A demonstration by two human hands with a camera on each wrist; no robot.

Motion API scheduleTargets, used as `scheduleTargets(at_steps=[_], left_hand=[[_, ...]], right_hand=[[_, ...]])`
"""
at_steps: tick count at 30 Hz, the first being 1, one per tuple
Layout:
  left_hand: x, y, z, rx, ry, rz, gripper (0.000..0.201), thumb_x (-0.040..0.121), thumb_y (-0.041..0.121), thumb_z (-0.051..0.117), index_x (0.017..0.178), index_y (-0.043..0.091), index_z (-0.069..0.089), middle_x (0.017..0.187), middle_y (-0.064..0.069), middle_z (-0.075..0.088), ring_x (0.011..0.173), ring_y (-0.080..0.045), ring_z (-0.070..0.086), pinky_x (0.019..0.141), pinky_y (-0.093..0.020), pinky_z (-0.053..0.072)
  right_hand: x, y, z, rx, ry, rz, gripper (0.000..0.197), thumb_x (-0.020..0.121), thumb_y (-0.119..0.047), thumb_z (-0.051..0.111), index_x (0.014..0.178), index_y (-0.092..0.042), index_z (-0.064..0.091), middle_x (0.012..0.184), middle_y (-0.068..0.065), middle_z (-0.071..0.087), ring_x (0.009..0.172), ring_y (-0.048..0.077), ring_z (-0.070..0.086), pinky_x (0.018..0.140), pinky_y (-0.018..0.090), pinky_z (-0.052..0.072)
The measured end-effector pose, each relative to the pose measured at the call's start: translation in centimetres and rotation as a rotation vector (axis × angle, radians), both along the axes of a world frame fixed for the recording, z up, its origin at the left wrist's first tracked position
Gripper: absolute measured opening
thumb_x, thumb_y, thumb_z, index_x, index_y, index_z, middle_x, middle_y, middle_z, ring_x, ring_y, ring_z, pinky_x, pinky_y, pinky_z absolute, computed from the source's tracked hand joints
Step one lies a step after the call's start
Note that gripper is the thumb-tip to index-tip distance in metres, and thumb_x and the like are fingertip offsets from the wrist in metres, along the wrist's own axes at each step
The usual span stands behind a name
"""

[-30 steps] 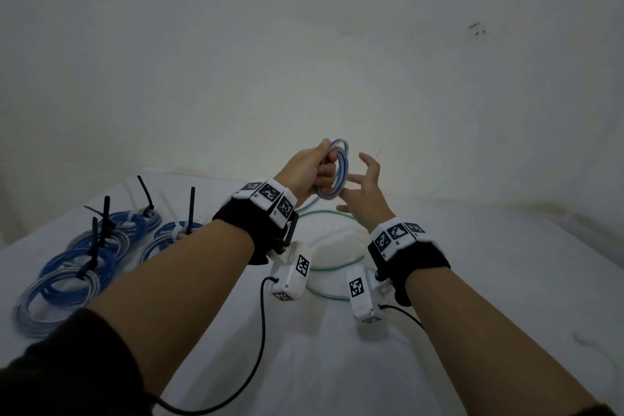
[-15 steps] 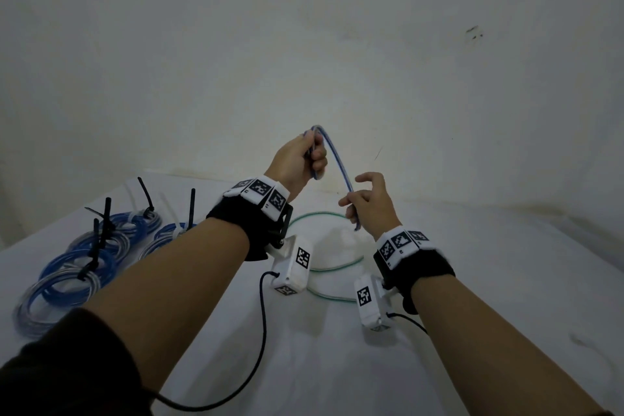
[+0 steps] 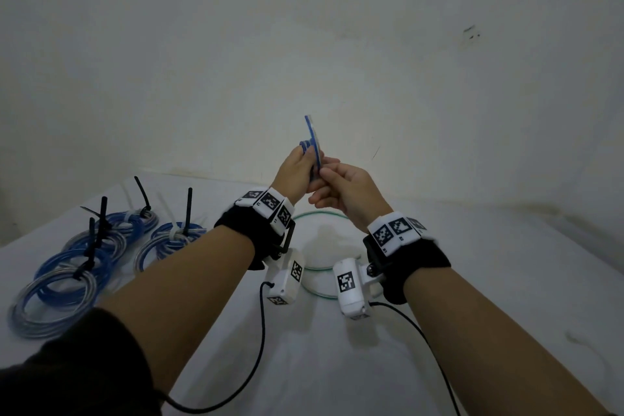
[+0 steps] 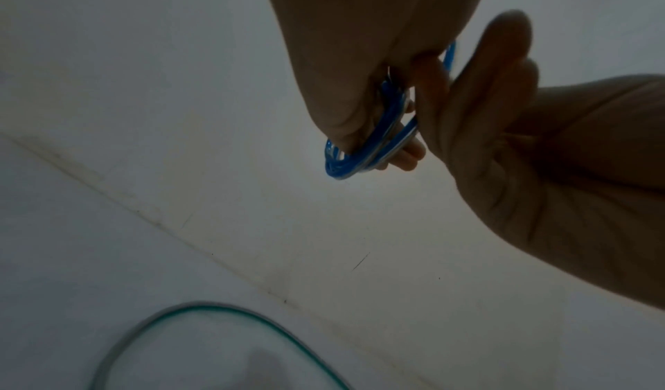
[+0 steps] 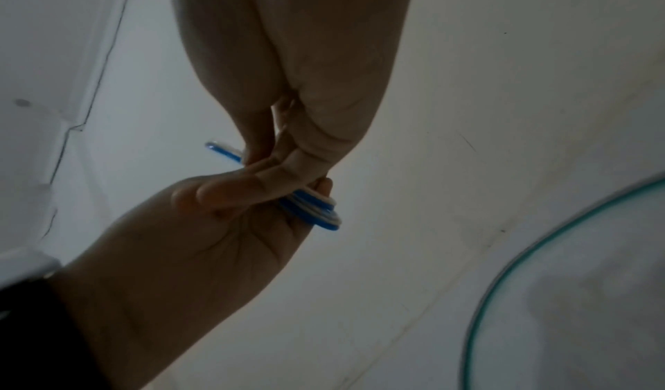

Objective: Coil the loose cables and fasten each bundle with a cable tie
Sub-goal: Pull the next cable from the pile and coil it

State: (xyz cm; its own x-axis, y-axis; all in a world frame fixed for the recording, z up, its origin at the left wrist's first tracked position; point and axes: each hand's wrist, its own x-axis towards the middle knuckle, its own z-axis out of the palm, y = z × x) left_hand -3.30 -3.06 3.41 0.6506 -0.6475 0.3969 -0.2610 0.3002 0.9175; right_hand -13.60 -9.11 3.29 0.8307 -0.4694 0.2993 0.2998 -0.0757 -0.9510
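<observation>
Left hand: the left hand [image 3: 297, 164] is raised above the table, its fingers curled round a small blue cable coil [image 3: 312, 142]; in the left wrist view the thumb and fingers clamp the loops together.
Right hand: the right hand [image 3: 347, 189] is just beside the left, touching it; its fingertips pinch the same coil from the other side, while the remaining fingers curl loosely toward the palm.
Blue cable coil: held in the air between both hands, in front of the wall [image 3: 337, 44]. It stands nearly edge-on in the head view, its top edge rising above the left fingers. The right wrist view shows several blue and white loops stacked together, one short end poking out past the fingers.
Green cable: a thin green cable [image 3: 317, 290] lies loose on the table [image 3: 337, 365] in one wide loop, under and between the wrists, apart from the hands.
Finished bundles: several blue cable bundles [image 3: 60, 277] lie at the left of the table, overlapping one another. Each is bound with a cable tie; black tie tails [image 3: 101, 223] stick upward, and one bundle [image 3: 169, 240] carries a white tie beside a black one.
Wrist gear: black straps with white marker blocks sit on both wrists; black cords [image 3: 260, 348] trail from the cameras over the table.
</observation>
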Motion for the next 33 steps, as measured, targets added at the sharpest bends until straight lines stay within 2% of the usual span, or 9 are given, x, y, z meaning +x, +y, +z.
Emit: scheduleTargets(at_steps=[3,8,11,14,20,25,27,30,33], left_hand=[[0.0,0.0,-0.4,0.062,-0.078,-0.015,0.033,0.101,0.026,0.031,0.074,0.014,0.047,0.064,-0.002,0.048,0.055,-0.014,0.042,0.057,-0.027,0.036],[-0.6,0.6,-0.4,0.195,-0.135,-0.077,0.035,0.102,0.023,0.027,0.085,0.008,0.053,0.068,-0.007,0.057,0.046,-0.013,0.049,0.044,-0.017,0.038],[-0.9,0.7,-0.7,0.24,-0.12,-0.136,0.038,0.102,0.023,0.026,0.073,0.012,0.048,0.064,-0.006,0.051,0.041,-0.01,0.042,0.042,-0.018,0.033],[-1.3,0.8,-0.6,0.242,-0.05,-0.17,0.041,0.103,0.024,0.022,0.071,0.011,0.045,0.061,-0.005,0.044,0.041,-0.01,0.037,0.039,-0.015,0.03],[-1.8,0.7,-0.1,0.217,-0.076,-0.21,0.047,0.103,0.026,0.019,0.072,0.009,0.05,0.038,0.01,0.043,0.041,-0.008,0.033,0.039,-0.013,0.029],[-1.4,0.4,0.0,0.234,-0.046,-0.187,0.041,0.101,0.033,0.028,0.072,0.012,0.048,0.04,0.012,0.031,0.035,-0.006,0.023,0.041,-0.017,0.019],[-1.3,0.3,0.1,0.234,-0.045,-0.191,0.04,0.1,0.033,0.03,0.068,0.015,0.045,0.041,0.012,0.029,0.036,-0.006,0.021,0.043,-0.019,0.016],[-1.3,0.2,0.1,0.227,-0.016,-0.19,0.04,0.1,0.031,0.032,0.067,0.015,0.047,0.045,0.009,0.028,0.037,-0.007,0.021,0.044,-0.019,0.015],[-1.0,-0.1,-0.1,0.232,-0.001,-0.194,0.033,0.1,0.031,0.032,0.084,0.009,0.051,0.057,-0.001,0.029,0.04,-0.009,0.021,0.044,-0.019,0.016]], right_hand=[[0.2,-0.2,0.3,-0.045,0.001,-0.148,0.016,0.097,-0.006,0.046,0.087,-0.002,0.058,0.057,0.007,0.059,0.037,0.011,0.05,0.038,0.02,0.041],[0.5,-0.6,0.4,-0.154,0.005,-0.328,0.018,0.09,-0.014,0.06,0.075,-0.006,0.056,0.061,0.008,0.055,0.037,0.011,0.041,0.038,0.02,0.033],[0.6,-1.0,0.3,-0.1,-0.019,-0.378,0.013,0.087,-0.012,0.064,0.092,-0.002,0.056,0.061,0.01,0.056,0.041,0.013,0.046,0.043,0.023,0.037],[0.5,-1.4,0.3,-0.062,-0.034,-0.383,0.037,0.083,-0.01,0.068,0.113,-0.013,0.046,0.061,0.005,0.058,0.049,0.014,0.05,0.052,0.025,0.043],[0.4,-1.9,0.1,-0.27,-0.042,-0.437,0.011,0.086,-0.012,0.066,0.095,-0.007,0.069,0.067,0.002,0.059,0.045,0.006,0.05,0.049,0.018,0.04],[0.2,-2.8,-0.1,-0.49,-0.066,-0.46,0.023,0.093,-0.008,0.052,0.094,-0.001,0.074,0.068,-0.008,0.064,0.058,-0.009,0.057,0.06,0.008,0.04],[0.1,-3.1,-0.2,-0.481,-0.057,-0.4,0.026,0.097,-0.008,0.047,0.093,-0.004,0.072,0.08,-0.007,0.068,0.071,-0.011,0.061,0.07,0.01,0.044],[-0.2,-3.0,-0.4,-0.364,0.025,-0.306,0.026,0.1,-0.015,0.04,0.104,-0.015,0.066,0.092,-0.013,0.063,0.075,-0.021,0.055,0.065,-0.003,0.039],[-0.4,-3.0,-0.6,-0.33,0.04,-0.26,0.027,0.101,-0.017,0.038,0.105,-0.019,0.065,0.096,-0.01,0.064,0.081,-0.017,0.056,0.068,-0.002,0.04]])
